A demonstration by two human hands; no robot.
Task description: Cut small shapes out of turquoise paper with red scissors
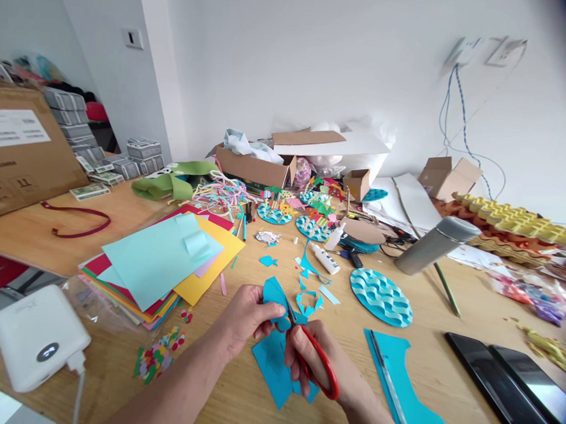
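Observation:
Between thumb and fingers, my left hand [247, 316] pinches a piece of blue paper [273, 292]. My right hand [320, 354] is wrapped round the red handles of a pair of scissors [328, 366], whose blades meet the paper's right edge. Under both hands lie more blue paper pieces [273, 362]. Just beyond them are a cut blue ring-like scrap [309, 303] and a small blue paper fish [268, 261]. To the right rests a blue disc with pale wavy strips [381, 297]. Nearer me, a pen [388, 379] lies on a blue sheet [415, 390].
Coloured paper sheets [149, 261] are piled at left, near a white power bank [41, 338] and paper dots [160, 355]. A glue bottle [326, 259] lies beyond my hands. At right are a grey flask [437, 244], dark phones [487, 378] and egg trays [513, 227].

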